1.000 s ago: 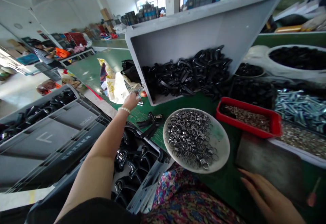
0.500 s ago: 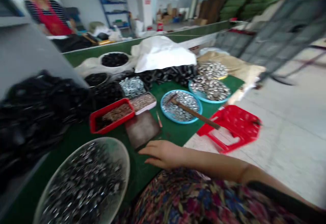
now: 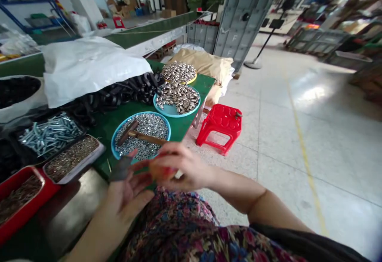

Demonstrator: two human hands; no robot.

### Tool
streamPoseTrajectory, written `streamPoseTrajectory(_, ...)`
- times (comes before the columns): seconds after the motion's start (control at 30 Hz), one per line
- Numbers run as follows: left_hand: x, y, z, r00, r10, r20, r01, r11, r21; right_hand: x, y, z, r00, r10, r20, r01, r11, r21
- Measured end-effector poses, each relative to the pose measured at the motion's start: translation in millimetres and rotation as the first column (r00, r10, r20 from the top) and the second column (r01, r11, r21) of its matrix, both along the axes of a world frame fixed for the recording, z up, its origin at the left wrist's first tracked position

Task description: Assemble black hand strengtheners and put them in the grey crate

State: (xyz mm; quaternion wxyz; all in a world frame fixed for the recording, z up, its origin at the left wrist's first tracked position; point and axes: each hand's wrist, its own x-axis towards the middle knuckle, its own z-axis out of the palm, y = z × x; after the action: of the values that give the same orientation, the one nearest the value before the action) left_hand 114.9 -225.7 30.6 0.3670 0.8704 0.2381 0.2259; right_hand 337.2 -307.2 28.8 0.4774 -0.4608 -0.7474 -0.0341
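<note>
Left hand (image 3: 126,192): fingers apart; blur hides any contact with the reddish object (image 3: 159,170). Steady this hand as support. Hammer (image 3: 146,137): lies across the blue basin (image 3: 113,144); keep knuckles clear of it. Reddish object: between the hands. Right hand (image 3: 188,167): clamped on the object; light, even pressure should suffice.

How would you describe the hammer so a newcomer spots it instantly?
On the green table, find the nearer blue basin. The hammer lies across its small metal parts, handle toward the right hand. Its long wooden handle sets it apart from those loose parts.
</note>
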Motion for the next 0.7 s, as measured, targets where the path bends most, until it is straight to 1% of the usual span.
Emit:
streamPoseTrajectory(0.03, 16, 3, -11.5, 0.999, 0.003, -0.041, -0.002, 0.999, 0.045, 39, -4, -15.4, 0.972, -0.215, -0.090, 0.213, 0.977, -0.029)
streamPoseTrajectory(0.07, 29, 6, -26.0, 0.997, 0.017, -0.078, -0.007, 0.992, 0.129, 80, -6, -32.2, 0.865, -0.467, -0.185, 0.452, 0.884, -0.120)
streamPoseTrajectory(0.1, 38, 9, -42.5, 0.993, 0.037, -0.109, -0.009, 0.968, 0.249, 123, -7, -50.3, 0.684, -0.688, -0.241, 0.644, 0.725, -0.244)
streamPoseTrajectory(0.13, 43, 10, -59.9, 0.989, 0.056, -0.135, -0.001, 0.926, 0.376, 165, -7, -69.4, 0.475, -0.849, -0.232, 0.757, 0.528, -0.384)
streamPoseTrajectory(0.17, 44, 12, -76.6, 0.984, 0.067, -0.163, 0.021, 0.875, 0.484, 206, -7, -89.3, 0.279, -0.945, -0.169, 0.795, 0.326, -0.512)
streamPoseTrajectory(0.2, 43, 12, -91.5, 0.977, 0.081, -0.197, 0.046, 0.822, 0.568, 244, -7, -109.6, 0.194, -0.972, -0.135, 0.788, 0.237, -0.569)
streamPoseTrajectory(0.23, 40, 12, -103.6, 0.968, 0.098, -0.230, 0.070, 0.775, 0.627, 277, -7, -130.0, 0.150, -0.983, -0.107, 0.772, 0.183, -0.608)
streamPoseTrajectory(0.27, 37, 11, -112.5, 0.959, 0.119, -0.257, 0.087, 0.740, 0.667, 304, -8, -149.8, 0.110, -0.991, -0.072, 0.750, 0.130, -0.648)
streamPoseTrajectory(0.3, 34, 10, -118.1, 0.951, 0.136, -0.277, 0.098, 0.719, 0.688, 327, -9, -168.7, 0.077, -0.997, -0.029, 0.727, 0.076, -0.683)
streamPoseTrajectory(0.33, 31, 8, -121.0, 0.948, 0.142, -0.284, 0.102, 0.711, 0.696, 345, -11, -186.5, 0.054, -0.998, 0.017, 0.705, 0.026, -0.708)
streamPoseTrajectory(0.4, 30, 6, -121.3, 0.952, 0.126, -0.278, 0.101, 0.729, 0.677, 371, -12, -217.7, 0.023, -0.993, 0.115, 0.668, -0.071, -0.741)
streamPoseTrajectory(0.5, 31, 4, -119.9, 0.954, 0.113, -0.279, 0.078, 0.801, 0.593, 398, -9, -254.9, 0.011, -0.971, 0.240, 0.638, -0.179, -0.749)
streamPoseTrajectory(0.57, 30, 3, -122.8, 0.949, 0.131, -0.285, 0.042, 0.848, 0.529, 415, -2, -274.5, 0.014, -0.954, 0.300, 0.629, -0.225, -0.744)
streamPoseTrajectory(0.6, 29, 2, -125.3, 0.949, 0.134, -0.287, 0.033, 0.860, 0.510, 422, 2, -282.9, 0.020, -0.946, 0.324, 0.627, -0.241, -0.741)
streamPoseTrajectory(0.7, 22, 0, -133.5, 0.952, 0.110, -0.284, 0.056, 0.853, 0.519, 443, 11, -302.2, 0.052, -0.923, 0.382, 0.613, -0.272, -0.742)
